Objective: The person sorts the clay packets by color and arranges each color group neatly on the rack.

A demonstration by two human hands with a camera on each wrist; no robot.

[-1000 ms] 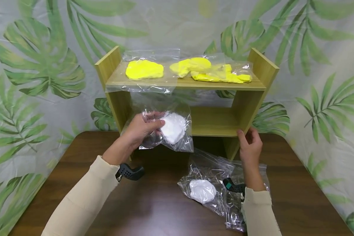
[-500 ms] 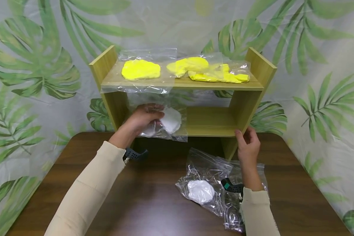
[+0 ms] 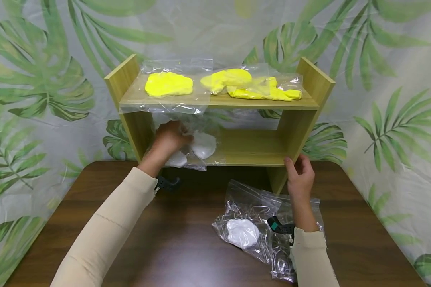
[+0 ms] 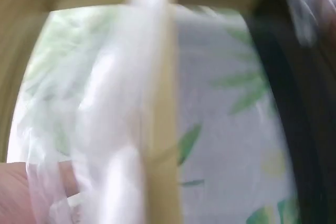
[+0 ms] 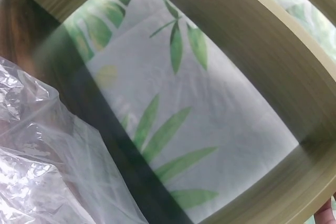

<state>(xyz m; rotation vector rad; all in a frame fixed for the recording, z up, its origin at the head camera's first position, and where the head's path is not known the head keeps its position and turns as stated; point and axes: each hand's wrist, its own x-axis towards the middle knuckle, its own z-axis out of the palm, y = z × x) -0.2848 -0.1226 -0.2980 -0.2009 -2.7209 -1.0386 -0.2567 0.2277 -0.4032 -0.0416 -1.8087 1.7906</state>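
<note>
My left hand (image 3: 169, 139) reaches into the left part of the middle shelf and pinches a clear plastic bag with soft white lumps (image 3: 204, 146) in it. The bag lies on that shelf, and its near edge hangs over the front. In the left wrist view the bag (image 4: 107, 114) is blurred, with part of the hand (image 4: 21, 192) beside it. My right hand (image 3: 301, 175) holds the right side panel of the wooden shelf unit (image 3: 297, 127), thumb at the front edge. Only a fingertip (image 5: 325, 214) shows in the right wrist view.
Clear bags with flattened yellow lumps (image 3: 169, 84) lie along the top shelf. On the dark table (image 3: 172, 247), another bag with a white lump (image 3: 242, 233) lies before the unit, overlapping a further clear bag (image 3: 282, 259) under the right forearm. A leaf-patterned cloth (image 3: 222, 32) hangs behind.
My left hand has moved back into the middle shelf, and the bag has come down from in front of it onto the board. The right hand keeps its place on the unit.
</note>
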